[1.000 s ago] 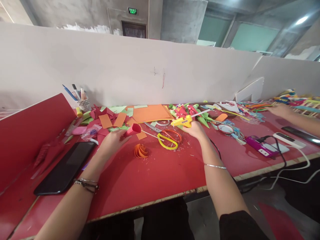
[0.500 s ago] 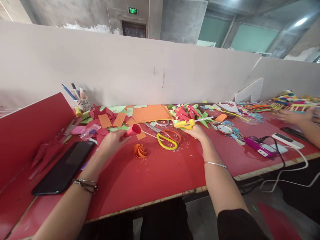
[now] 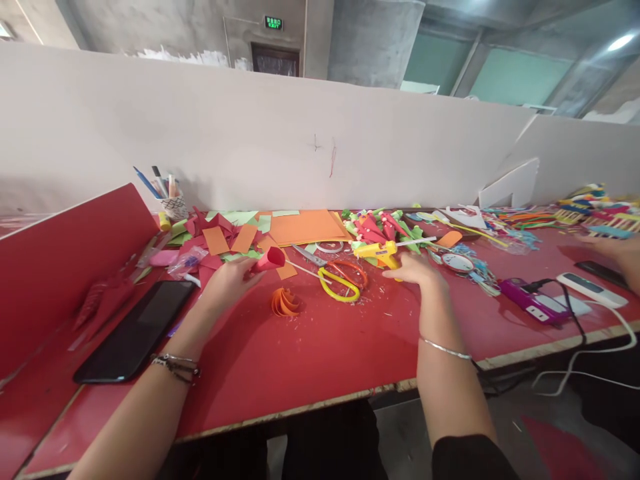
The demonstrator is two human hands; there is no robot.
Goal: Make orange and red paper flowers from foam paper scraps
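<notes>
My left hand [image 3: 233,283] is closed on a rolled red paper cone [image 3: 270,259], from which a thin pale stick points to the right. At the handle of a yellow glue gun [image 3: 377,253] is my right hand [image 3: 413,269], its thumb and fingers apart; the gun lies on the table with a clear glue stick in its back end. Between the hands lie scissors [image 3: 340,280] with yellow and orange handles. A curled orange paper piece [image 3: 285,302] rests on the red table [image 3: 300,363] in front of them.
A black phone [image 3: 135,331], paper scraps [image 3: 215,240] and a pen cup [image 3: 173,205] are on the left. Orange sheets [image 3: 305,227] and red and green paper flowers [image 3: 375,225] lie behind. To the right are a purple power strip [image 3: 534,301], cables and another person's hand.
My right hand has come off the glue gun's handle, and its fingers have spread. The view has shifted slightly. My left hand still holds the red cone.
</notes>
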